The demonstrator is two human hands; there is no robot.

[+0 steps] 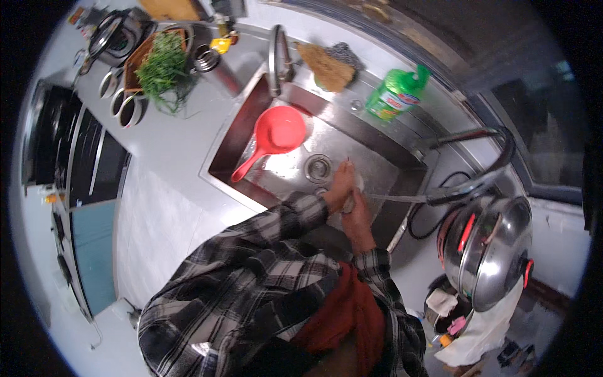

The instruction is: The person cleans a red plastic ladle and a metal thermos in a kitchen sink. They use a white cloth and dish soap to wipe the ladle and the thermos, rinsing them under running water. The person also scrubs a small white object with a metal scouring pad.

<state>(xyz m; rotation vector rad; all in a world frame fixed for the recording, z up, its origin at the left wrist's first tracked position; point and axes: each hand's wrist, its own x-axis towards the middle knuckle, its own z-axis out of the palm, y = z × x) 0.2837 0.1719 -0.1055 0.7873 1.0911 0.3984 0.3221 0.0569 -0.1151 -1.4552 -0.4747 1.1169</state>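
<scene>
Over the stainless steel sink [377, 146], my left hand [341, 184] and my right hand [359, 217] are pressed together. Between them shows a small whitish object [348, 205], mostly hidden by the fingers and too blurred to name. A thin stream of water [393, 197] runs from the curved faucet [452, 192] at the right towards my hands. Just left of them is the round drain strainer [318, 168]. A red plastic ladle [281, 129] lies on the sink bottom, its handle pointing towards the near left wall.
Behind the sink stand a green detergent bottle [395, 96] and a brown cloth [328, 66]. A second metal faucet [274, 61] rises at the back left. Left on the counter are a steel flask [219, 70], green herbs [162, 70] and cups [130, 112]. Pan lids [501, 254] lean at right.
</scene>
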